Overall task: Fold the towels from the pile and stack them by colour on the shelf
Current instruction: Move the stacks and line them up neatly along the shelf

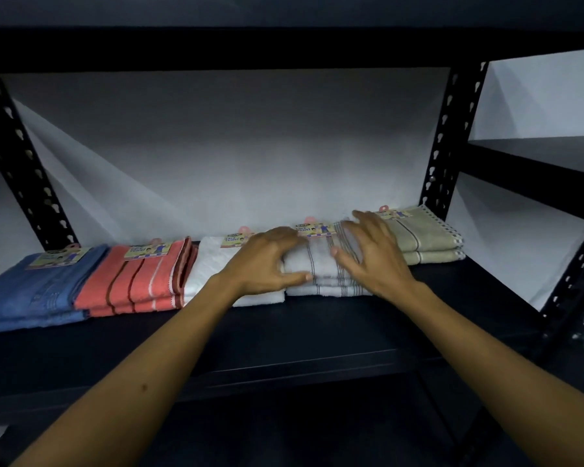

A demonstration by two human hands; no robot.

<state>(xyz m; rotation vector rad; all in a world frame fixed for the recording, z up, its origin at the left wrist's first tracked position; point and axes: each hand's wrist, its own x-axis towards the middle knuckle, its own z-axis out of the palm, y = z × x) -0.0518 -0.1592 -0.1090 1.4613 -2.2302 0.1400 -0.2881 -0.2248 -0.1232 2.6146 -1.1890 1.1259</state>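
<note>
Five folded towel stacks lie in a row on the black shelf (317, 332): blue (38, 291), coral with stripes (135, 281), plain white (213, 264), white with grey stripes (321, 264) and beige (422, 237). Paper labels sit on their back edges. My left hand (263, 261) grips the left end of the white striped stack, fingers curved over the top and thumb along its front. My right hand (375, 254) rests flat on the right part of the same stack with fingers spread, partly covering the beige stack's left edge.
Black perforated posts stand at the left (24, 163) and right (452, 136) of the bay, with a black beam (284, 45) overhead. A white wall backs the shelf. A neighbouring black shelf unit (536, 163) is on the right. Bare shelf board lies in front of the towels.
</note>
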